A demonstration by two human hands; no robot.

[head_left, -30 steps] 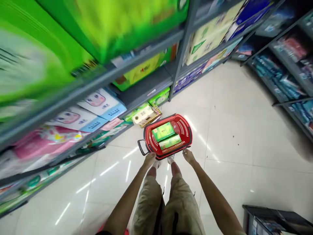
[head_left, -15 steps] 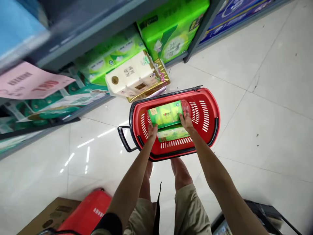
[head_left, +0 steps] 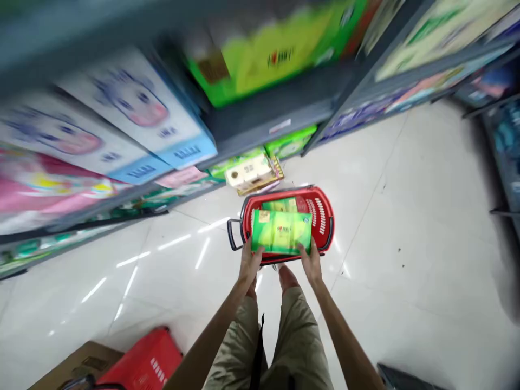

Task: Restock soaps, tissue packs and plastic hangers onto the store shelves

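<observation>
Between my two hands is a green tissue pack (head_left: 281,233), held above a red shopping basket (head_left: 323,201) on the floor. My left hand (head_left: 249,260) grips the pack's left end, thumb on top. At the right end my right hand (head_left: 311,260) grips it the same way. Inside the basket, a second green tissue pack (head_left: 280,205) is partly covered by the held one. The basket's black handle (head_left: 231,235) sticks out to the left.
A cream tissue pack (head_left: 249,171) lies on other packs by the lowest shelf. Similar green packs (head_left: 280,57) stand on the shelf above, beside white-and-blue boxes (head_left: 134,105). Behind me at lower left are a red basket (head_left: 142,360) and a cardboard box (head_left: 77,365).
My hands have lifted the green tissue pack up out of the basket and toward me. My view has risen, so more shelves show and the basket looks smaller.
</observation>
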